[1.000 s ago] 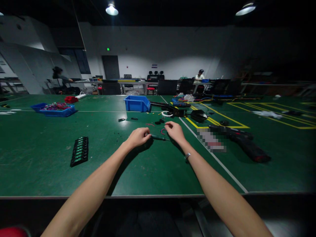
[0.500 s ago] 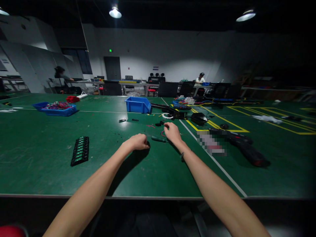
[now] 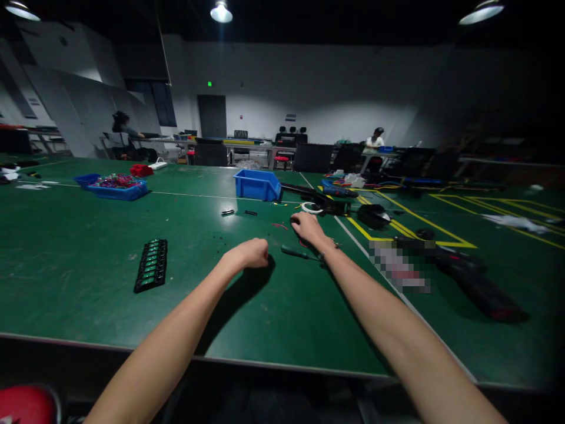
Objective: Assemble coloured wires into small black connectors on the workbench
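My left hand [image 3: 249, 253] rests on the green table [image 3: 88, 282] as a closed fist with nothing showing in it. A dark-handled screwdriver [image 3: 295, 253] lies on the table just right of it, untouched. My right hand [image 3: 309, 228] is stretched forward, palm down, over a red wire [image 3: 279, 225] and small black parts. Its fingers curl down onto the table and the tips are hidden behind the knuckles.
A blue bin [image 3: 257, 184] and a white tape ring [image 3: 311, 207] lie beyond my hands. A black tray of green parts [image 3: 151, 265] is on the left, a blue tray [image 3: 117, 187] far left, and black power tools [image 3: 468, 277] on the right. People sit at far tables.
My left hand has let go of the screwdriver and drawn back into a fist. My right hand has reached forward, away from the screwdriver, to the small parts. The view has shifted right.
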### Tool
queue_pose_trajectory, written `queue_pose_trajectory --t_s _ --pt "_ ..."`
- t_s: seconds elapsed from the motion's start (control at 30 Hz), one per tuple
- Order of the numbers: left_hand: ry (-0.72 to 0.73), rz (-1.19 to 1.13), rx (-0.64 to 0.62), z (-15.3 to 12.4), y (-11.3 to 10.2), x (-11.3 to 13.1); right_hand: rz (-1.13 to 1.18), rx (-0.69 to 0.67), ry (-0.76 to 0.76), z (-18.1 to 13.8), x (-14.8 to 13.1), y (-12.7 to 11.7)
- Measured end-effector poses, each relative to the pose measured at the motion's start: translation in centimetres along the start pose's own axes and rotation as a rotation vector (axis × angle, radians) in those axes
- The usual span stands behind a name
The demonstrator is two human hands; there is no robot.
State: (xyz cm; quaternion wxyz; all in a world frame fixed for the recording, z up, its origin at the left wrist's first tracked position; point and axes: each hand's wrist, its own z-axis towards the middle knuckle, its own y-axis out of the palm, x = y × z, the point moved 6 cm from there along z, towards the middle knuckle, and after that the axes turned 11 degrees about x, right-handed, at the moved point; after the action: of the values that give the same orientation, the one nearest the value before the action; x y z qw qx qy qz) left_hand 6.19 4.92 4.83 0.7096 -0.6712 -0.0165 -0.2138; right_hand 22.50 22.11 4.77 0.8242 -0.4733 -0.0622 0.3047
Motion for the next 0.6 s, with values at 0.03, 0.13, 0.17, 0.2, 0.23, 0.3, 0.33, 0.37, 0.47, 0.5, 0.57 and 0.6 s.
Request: queue_pose_trajectory --t_s 0.03,0.13,0.17,0.2,0.23,0.3,0.33,0.37,0.47,0.5,0.57,0.6 --pt "0.0 -0.016 -0.013 0.1 0.1 -0.2 0.048 0.082 -0.022 -0.3 -0.4 -0.9" --pt "0.018 -0.029 -0.033 0.3 0.2 -0.5 0.244 0.304 -0.063 -2.3 -1.9 -4.1" --pt "0.03 -0.021 -0.035 0.3 0.1 -0.5 0.306 0.329 -0.072 -3.1 -2.5 -5.1" --pt "0.04 -0.009 -0.036 0.3 0.1 -0.5 0.359 0.34 -0.073 -4.0 -3.2 -5.9" --pt "0.05 0.003 -0.04 0.3 0.0 -0.4 0.404 0.346 -0.065 -4.9 -3.8 -6.7" --pt "0.055 0.016 -0.054 0.3 -0.1 -0.3 0.473 0.327 -0.042 -6.6 -5.1 -7.8" --pt "0.054 0.016 -0.061 0.2 -0.2 -0.3 0.505 0.318 -0.026 -7.3 -5.7 -8.2" --pt "0.048 0.01 -0.067 0.2 -0.2 -0.3 0.539 0.308 -0.009 -7.9 -6.3 -8.4" --pt "0.026 -0.043 -0.073 0.2 -0.2 -0.6 0.615 0.292 0.01 -9.3 -7.9 -8.5" --pt "0.022 -0.069 -0.07 0.2 -0.2 -0.7 0.621 0.278 -0.003 -9.6 -8.4 -8.4" --pt "0.024 -0.109 -0.063 0.3 -0.1 -1.0 0.613 0.251 -0.046 -9.9 -9.3 -8.0" --pt "0.027 -0.122 -0.058 0.4 -0.1 -1.1 0.608 0.247 -0.066 -10.0 -9.5 -8.0"
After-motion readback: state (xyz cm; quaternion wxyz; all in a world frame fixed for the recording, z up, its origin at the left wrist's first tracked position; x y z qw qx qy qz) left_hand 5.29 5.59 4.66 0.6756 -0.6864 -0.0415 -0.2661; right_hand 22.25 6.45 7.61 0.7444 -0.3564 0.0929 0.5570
